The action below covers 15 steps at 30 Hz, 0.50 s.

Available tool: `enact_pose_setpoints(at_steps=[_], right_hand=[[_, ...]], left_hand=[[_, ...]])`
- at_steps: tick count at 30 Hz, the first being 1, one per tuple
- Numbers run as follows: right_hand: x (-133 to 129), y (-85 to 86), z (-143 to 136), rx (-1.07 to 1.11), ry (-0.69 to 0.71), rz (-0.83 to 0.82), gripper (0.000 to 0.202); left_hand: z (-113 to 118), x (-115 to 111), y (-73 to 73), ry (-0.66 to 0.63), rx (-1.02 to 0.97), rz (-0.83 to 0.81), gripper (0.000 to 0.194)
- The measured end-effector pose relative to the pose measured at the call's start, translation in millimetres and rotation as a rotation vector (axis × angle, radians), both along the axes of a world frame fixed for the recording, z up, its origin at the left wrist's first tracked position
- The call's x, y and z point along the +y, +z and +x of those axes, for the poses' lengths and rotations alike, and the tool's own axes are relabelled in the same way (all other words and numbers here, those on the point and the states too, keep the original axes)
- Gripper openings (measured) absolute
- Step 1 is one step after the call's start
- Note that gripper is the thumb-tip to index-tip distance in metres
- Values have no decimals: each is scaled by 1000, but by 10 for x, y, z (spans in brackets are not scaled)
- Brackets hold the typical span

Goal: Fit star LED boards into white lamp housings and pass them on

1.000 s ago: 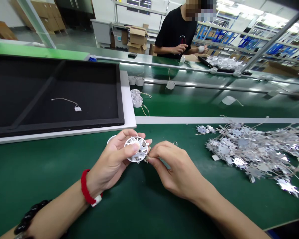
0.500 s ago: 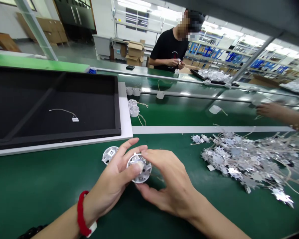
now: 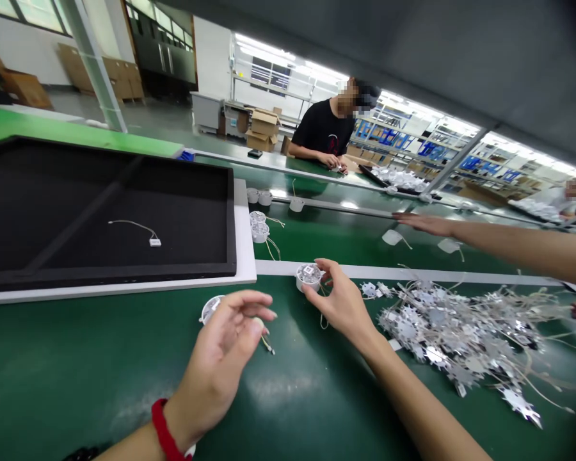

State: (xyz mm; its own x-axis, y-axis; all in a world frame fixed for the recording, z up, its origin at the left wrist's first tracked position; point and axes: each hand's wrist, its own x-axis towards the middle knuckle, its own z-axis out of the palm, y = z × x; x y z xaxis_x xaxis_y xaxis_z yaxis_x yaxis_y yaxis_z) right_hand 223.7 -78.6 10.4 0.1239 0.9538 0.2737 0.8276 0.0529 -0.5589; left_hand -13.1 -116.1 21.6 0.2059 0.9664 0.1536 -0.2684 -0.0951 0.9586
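Between the thumb and fingers of my right hand (image 3: pixel 340 301) is a round white housing (image 3: pixel 308 275) with a silvery insert and a small white square on top. It is at the pale strip across the green surface, and a thin wire hangs near it. My left hand (image 3: pixel 228 352) hovers over the green surface with its fingers loosely curled and apart, holding nothing. Partly hidden behind that hand lies another round white housing (image 3: pixel 209 308). A wire end with a small connector (image 3: pixel 269 347) shows just right of the left hand's fingers.
To the right spreads a heap of silvery star-shaped plates with wires (image 3: pixel 441 333). A black tray (image 3: pixel 77 250) at left holds one small wired part (image 3: pixel 155 242). Several white housings (image 3: pixel 259 230) stand beyond. A co-worker's arm (image 3: pixel 509 243) reaches in from the right; another person (image 3: pixel 324 131) works opposite.
My right hand has carried the housing forward and right to the pale strip. My left hand has let go of it. The co-worker's arm reaches further left.
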Motion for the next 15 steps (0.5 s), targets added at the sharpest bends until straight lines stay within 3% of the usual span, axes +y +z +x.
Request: enact_pose_setpoints(at_steps=[6,11,15], right_hand=[[451,-40,117,-45,27,-106,46],[1230,-39,275,-30,-128,-156,37],[1775,42,276,8,-231,-92,37]], left_hand=[[-19,-85,-48,-226,204,340,17],[-38,-65,-15,-269,370,446,16],[30,-2,-169,-308,380,599,18]])
